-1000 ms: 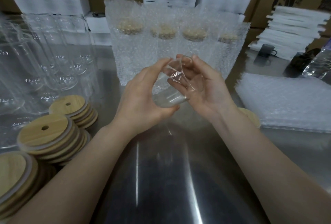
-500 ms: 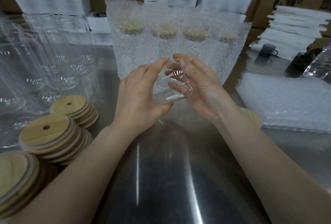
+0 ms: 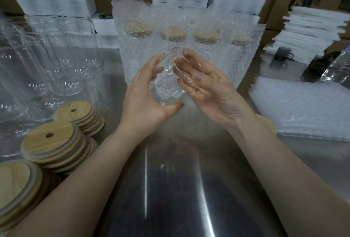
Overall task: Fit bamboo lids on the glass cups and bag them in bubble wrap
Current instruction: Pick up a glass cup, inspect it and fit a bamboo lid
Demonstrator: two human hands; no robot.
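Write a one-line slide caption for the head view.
Left hand grips a lidless glass cup, right hand flat against it, bamboo lids stacked left, bagged cups behind.

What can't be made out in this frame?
Head view:
Bamboo lid: mostly hidden behind the right forearm.
Bagged lids: blurred by bubble wrap.
Nearest lid stack: cut off by the left edge.
Glass cup: see-through, outline partly lost.

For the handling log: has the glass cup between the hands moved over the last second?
Yes. Judged against the bagged cups standing behind it, the glass cup has swung more upright, its rim rising toward their lids.
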